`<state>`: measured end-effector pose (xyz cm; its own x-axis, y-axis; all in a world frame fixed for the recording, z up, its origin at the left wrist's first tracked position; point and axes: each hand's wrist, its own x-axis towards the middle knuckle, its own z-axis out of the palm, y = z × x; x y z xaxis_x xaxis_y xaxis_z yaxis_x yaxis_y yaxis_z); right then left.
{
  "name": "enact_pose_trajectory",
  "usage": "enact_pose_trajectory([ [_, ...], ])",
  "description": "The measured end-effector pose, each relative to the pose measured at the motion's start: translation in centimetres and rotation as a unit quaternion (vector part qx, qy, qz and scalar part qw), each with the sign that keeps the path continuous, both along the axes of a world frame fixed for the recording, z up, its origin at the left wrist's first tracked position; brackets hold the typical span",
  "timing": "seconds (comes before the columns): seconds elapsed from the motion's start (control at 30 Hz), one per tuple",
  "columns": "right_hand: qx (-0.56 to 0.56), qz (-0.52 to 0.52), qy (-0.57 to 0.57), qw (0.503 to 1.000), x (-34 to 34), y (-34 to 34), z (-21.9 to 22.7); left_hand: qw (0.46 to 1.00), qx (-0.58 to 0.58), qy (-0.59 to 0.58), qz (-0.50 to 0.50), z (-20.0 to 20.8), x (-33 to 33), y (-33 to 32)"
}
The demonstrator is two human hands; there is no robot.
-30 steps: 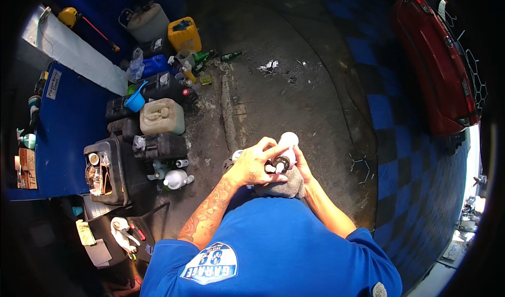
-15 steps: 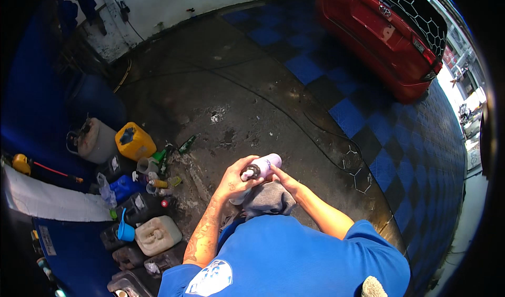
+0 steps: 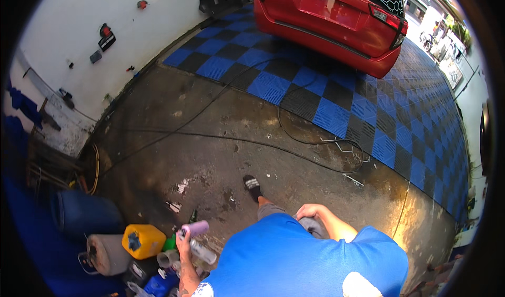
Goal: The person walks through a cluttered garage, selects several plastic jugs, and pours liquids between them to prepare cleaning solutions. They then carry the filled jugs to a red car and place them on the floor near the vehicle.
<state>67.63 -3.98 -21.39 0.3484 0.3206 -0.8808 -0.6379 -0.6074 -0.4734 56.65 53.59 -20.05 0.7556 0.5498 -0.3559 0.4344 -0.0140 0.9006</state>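
1. Pink cylinder (image 3: 195,228): short, pale pink, lying roughly level at the tips of the left hand (image 3: 184,243), low and left in the head view, above the cluster of containers on the floor.
2. Left hand: raised from the lower edge, fingers closed around the near end of the pink cylinder.
3. Clear bottle (image 3: 202,252): just below the cylinder, beside the left hand, tilted; whether the hand touched it could not be told.
4. Right hand (image 3: 310,213): fingers curled over a grey cloth (image 3: 311,226) at the person's front; how firm the grip was could not be told.
5. Yellow jerrycan (image 3: 143,241): on the floor, just left of the left hand.
6. Beige jug (image 3: 105,253): on its side, left of the jerrycan.
7. Blue drum (image 3: 84,214): behind the jug, near the wall.
8. Black sandal (image 3: 252,186): on the person's foot, on stained concrete.
9. Black hose (image 3: 294,139): looped across concrete and blue-and-black floor tiles (image 3: 342,108).
10. Red car (image 3: 336,18): parked on the tiles, well apart from the hands.
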Motion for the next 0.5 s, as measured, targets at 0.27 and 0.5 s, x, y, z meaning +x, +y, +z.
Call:
enact_pose_trajectory([
  [0.27,-0.001,0.193,-0.061,0.979,28.3,14.4,1.0,0.984,-0.004,0.126,0.129,-3.0,2.8,9.3],
  [0.5,-0.001,0.040,0.092,0.995,37.9,24.6,-8.9,0.930,-0.144,0.162,0.297,-2.1,13.9,12.4],
])
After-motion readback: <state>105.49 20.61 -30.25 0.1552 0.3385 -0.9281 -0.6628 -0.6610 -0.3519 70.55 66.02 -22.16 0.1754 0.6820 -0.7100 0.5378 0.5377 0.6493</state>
